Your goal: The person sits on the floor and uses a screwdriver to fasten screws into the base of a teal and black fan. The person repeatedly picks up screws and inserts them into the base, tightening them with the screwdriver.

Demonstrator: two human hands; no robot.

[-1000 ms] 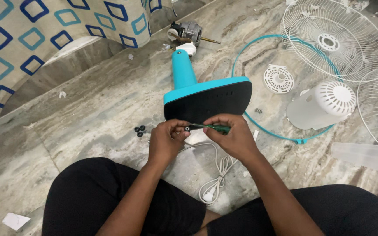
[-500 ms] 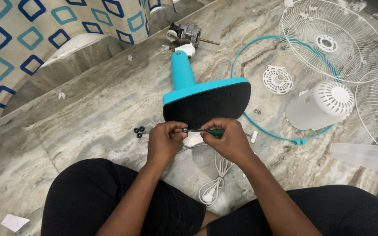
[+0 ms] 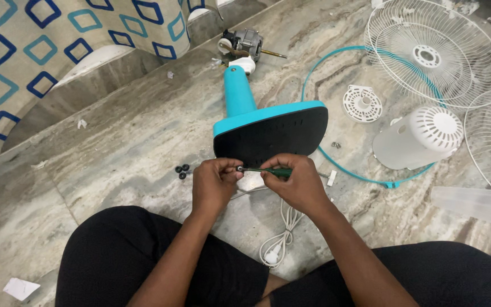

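A turquoise fan stand with a black underside (image 3: 271, 133) lies tipped on the marble floor, its neck pointing away to a bare motor (image 3: 244, 41). My right hand (image 3: 296, 182) grips a green-handled screwdriver (image 3: 271, 171) lying sideways, tip pointing left. My left hand (image 3: 214, 185) pinches a small dark part (image 3: 239, 169) at the screwdriver's tip, right at the base's near edge. A white power cord (image 3: 282, 233) trails from under my hands towards my lap.
Several small black feet (image 3: 182, 170) lie left of my hands. A white motor cover (image 3: 419, 136), a round white cap (image 3: 362, 103), a turquoise ring (image 3: 336, 159) and white wire grilles (image 3: 436, 51) lie to the right. A patterned cloth (image 3: 58, 40) hangs at the upper left.
My right hand and the screwdriver have shifted slightly left and lower against the base edge. The left hand stays at the tip.
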